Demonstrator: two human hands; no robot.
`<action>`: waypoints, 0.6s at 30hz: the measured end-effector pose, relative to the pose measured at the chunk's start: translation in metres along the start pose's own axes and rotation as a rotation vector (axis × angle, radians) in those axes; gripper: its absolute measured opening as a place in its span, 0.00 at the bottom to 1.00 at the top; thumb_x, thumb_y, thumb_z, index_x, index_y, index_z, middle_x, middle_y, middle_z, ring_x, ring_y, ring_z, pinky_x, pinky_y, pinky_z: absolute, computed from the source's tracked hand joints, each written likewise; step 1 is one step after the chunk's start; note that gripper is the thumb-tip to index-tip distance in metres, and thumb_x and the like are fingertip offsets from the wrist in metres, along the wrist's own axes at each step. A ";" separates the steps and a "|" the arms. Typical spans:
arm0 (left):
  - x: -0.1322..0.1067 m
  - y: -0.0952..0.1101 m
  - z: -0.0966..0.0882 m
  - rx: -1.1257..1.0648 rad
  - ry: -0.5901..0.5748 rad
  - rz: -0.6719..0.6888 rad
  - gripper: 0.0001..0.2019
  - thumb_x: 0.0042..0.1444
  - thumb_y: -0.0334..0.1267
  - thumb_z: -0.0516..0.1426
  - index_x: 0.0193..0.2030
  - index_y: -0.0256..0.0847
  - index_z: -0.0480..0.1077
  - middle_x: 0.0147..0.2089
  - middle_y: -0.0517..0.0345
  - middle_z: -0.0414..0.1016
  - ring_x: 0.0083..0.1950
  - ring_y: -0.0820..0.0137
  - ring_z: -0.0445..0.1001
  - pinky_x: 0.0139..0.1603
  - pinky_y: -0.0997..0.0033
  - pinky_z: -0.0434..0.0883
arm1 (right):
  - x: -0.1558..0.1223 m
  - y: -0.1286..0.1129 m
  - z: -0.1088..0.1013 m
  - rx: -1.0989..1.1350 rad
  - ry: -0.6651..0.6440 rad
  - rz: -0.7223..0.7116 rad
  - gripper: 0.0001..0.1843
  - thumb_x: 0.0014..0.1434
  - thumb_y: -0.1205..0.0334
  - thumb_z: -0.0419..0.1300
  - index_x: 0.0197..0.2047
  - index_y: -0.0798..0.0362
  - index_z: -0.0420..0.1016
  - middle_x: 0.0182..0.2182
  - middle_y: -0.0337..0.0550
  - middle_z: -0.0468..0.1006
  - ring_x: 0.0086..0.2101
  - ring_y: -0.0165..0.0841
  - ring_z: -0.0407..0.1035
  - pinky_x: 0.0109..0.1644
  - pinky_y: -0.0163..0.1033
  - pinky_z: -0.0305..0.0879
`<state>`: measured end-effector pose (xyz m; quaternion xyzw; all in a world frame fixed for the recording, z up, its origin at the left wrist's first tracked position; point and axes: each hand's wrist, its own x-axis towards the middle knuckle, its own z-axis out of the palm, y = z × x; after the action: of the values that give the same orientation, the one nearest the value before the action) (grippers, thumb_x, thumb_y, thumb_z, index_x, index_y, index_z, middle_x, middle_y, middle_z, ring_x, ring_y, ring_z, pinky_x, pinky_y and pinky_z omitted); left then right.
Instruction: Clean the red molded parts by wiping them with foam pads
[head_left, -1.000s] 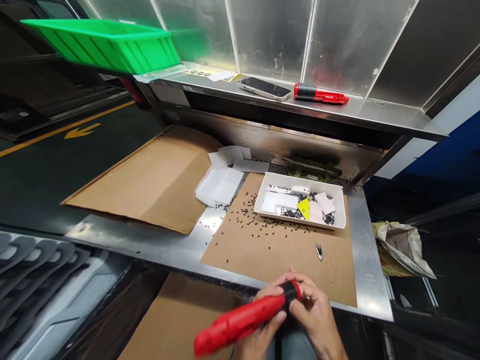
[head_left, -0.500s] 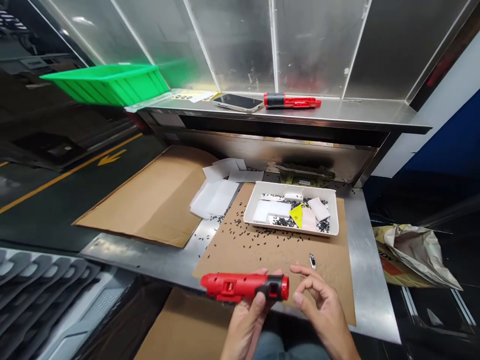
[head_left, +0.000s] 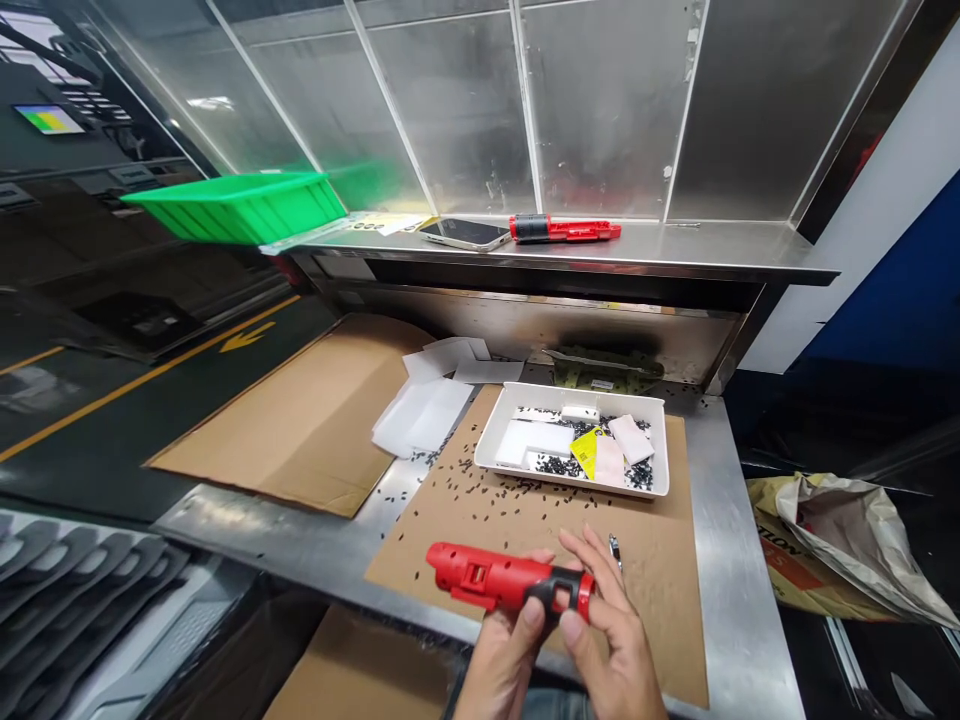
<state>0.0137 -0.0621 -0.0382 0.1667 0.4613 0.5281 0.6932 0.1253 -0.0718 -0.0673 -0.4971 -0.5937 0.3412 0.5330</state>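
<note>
A red and black plastic tool housing (head_left: 495, 578) lies across my left hand (head_left: 504, 655), held with the thumb in front and the fingers behind. Its tapered red end points left. My right hand (head_left: 616, 640) is at the black and red right end, thumb in front and fingers reaching behind, closed around that end. Just beyond the right hand, a small metal clipper-like tool (head_left: 615, 552) rests on the brown cardboard sheet (head_left: 645, 580). Behind it stands a white tray (head_left: 570, 486) with many small black pieces, white and pink pads and a yellow label inside.
Black pieces lie scattered over the cardboard. White sheets (head_left: 424, 418) and a large cardboard flap (head_left: 285, 420) are at left. A shelf (head_left: 705, 245) carries a phone (head_left: 466, 234), another red-black housing (head_left: 566, 229) and a green bin (head_left: 240, 208). A paper sack (head_left: 847, 540) stands right.
My right hand has moved left onto the housing's right end. The housing has tilted, its right end now lower. The view has shifted slightly.
</note>
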 end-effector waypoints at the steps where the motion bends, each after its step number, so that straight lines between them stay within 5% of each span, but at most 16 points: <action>1: 0.001 0.001 0.001 -0.013 -0.001 -0.010 0.26 0.41 0.48 0.71 0.47 0.41 0.75 0.42 0.50 0.81 0.54 0.52 0.74 0.58 0.57 0.66 | 0.002 0.004 -0.003 -0.067 0.014 -0.069 0.16 0.65 0.54 0.51 0.48 0.45 0.78 0.61 0.45 0.68 0.66 0.45 0.49 0.61 0.56 0.62; 7: 0.009 0.004 0.006 -0.070 -0.041 -0.065 0.23 0.44 0.48 0.70 0.47 0.43 0.76 0.40 0.51 0.81 0.50 0.55 0.76 0.50 0.63 0.70 | 0.023 0.008 -0.015 -0.319 0.146 -0.446 0.07 0.61 0.59 0.58 0.36 0.48 0.77 0.53 0.48 0.75 0.62 0.48 0.57 0.54 0.56 0.69; 11: 0.017 0.004 0.006 -0.078 -0.062 -0.083 0.21 0.46 0.50 0.68 0.46 0.45 0.76 0.42 0.52 0.80 0.49 0.57 0.76 0.49 0.63 0.70 | 0.029 0.003 -0.007 -0.319 0.253 -0.424 0.10 0.64 0.57 0.55 0.32 0.48 0.73 0.49 0.47 0.77 0.60 0.48 0.60 0.56 0.61 0.63; 14: 0.026 0.007 0.001 0.030 -0.052 -0.045 0.25 0.46 0.54 0.67 0.46 0.42 0.76 0.43 0.48 0.80 0.52 0.54 0.74 0.54 0.59 0.68 | 0.028 0.009 -0.009 -0.313 0.198 -0.383 0.14 0.64 0.48 0.53 0.39 0.46 0.74 0.52 0.47 0.76 0.60 0.48 0.59 0.57 0.62 0.62; 18: 0.040 0.019 -0.007 0.566 0.117 0.358 0.24 0.45 0.54 0.66 0.45 0.42 0.77 0.50 0.46 0.78 0.62 0.48 0.65 0.65 0.54 0.59 | 0.025 0.033 -0.038 -0.314 0.184 -0.122 0.19 0.64 0.44 0.51 0.42 0.47 0.76 0.56 0.49 0.72 0.60 0.48 0.60 0.56 0.58 0.64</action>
<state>-0.0024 -0.0212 -0.0465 0.4003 0.5921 0.5010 0.4881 0.1716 -0.0435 -0.0828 -0.5664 -0.6174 0.1643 0.5206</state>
